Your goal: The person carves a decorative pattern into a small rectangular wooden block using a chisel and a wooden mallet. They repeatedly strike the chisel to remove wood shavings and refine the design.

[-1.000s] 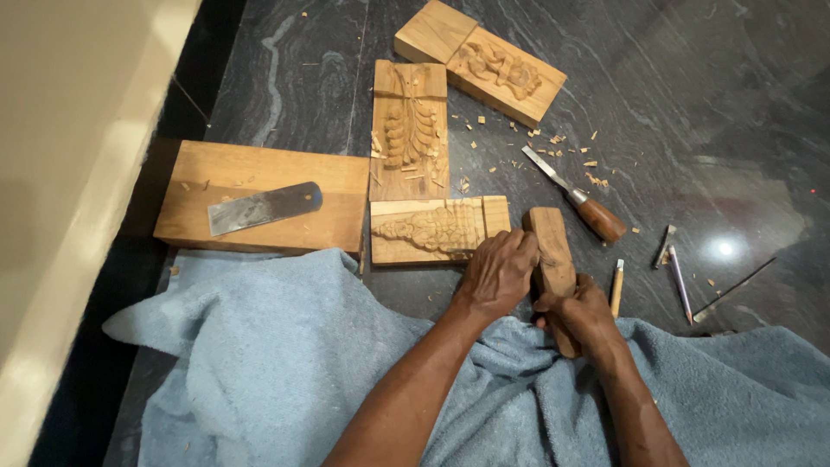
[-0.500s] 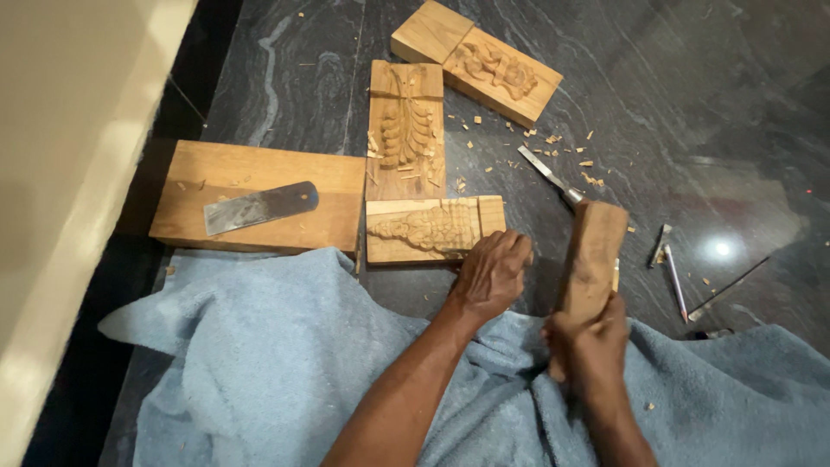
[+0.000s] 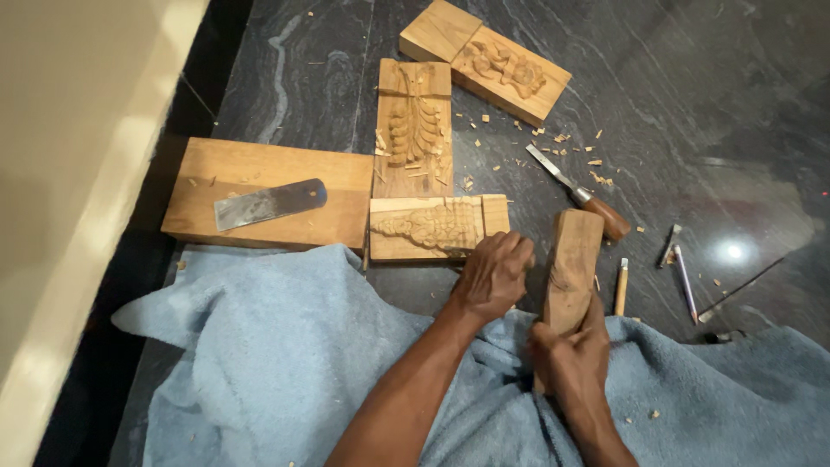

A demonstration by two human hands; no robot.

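Right hand: the right hand (image 3: 577, 359) is closed around the lower end of a long brown wooden mallet block (image 3: 571, 270), held tilted up off the floor, its top end near the wooden handle of a steel chisel (image 3: 577, 192).
Left hand: the left hand (image 3: 494, 272) is curled, fingers folded under, its knuckles resting at the lower right edge of a small pale carved wooden panel (image 3: 432, 227) — whether it pinches anything cannot be told.
Carved panel: lies flat on the dark marbled stone floor (image 3: 743, 104), its near long edge just beside the blue towel (image 3: 285, 363).
Upright panel: a taller carved wooden board with leaf relief (image 3: 415, 125) touches the small panel's far edge.
Far blocks: a plain pale wooden block (image 3: 439, 28) and a carved rectangular wooden slab (image 3: 510, 73) sit end to end, angled, towards the floor's far edge.
Left plank: a broad plain wooden plank (image 3: 259, 173) carries a flat grey metal blade (image 3: 270, 203) and abuts the small panel's left end.
Small tools: a short pale-handled tool (image 3: 621, 287) lies just right of the mallet block; thin metal gravers (image 3: 679, 268) lie further right, well apart from the hands.
Labels and packages: none shows among the woodwork.
Edges: a cream wall (image 3: 78, 173) bounds the floor on the left.
Open room: bare stone lies on the far right — scattered wood chips (image 3: 571, 143) dot the middle.
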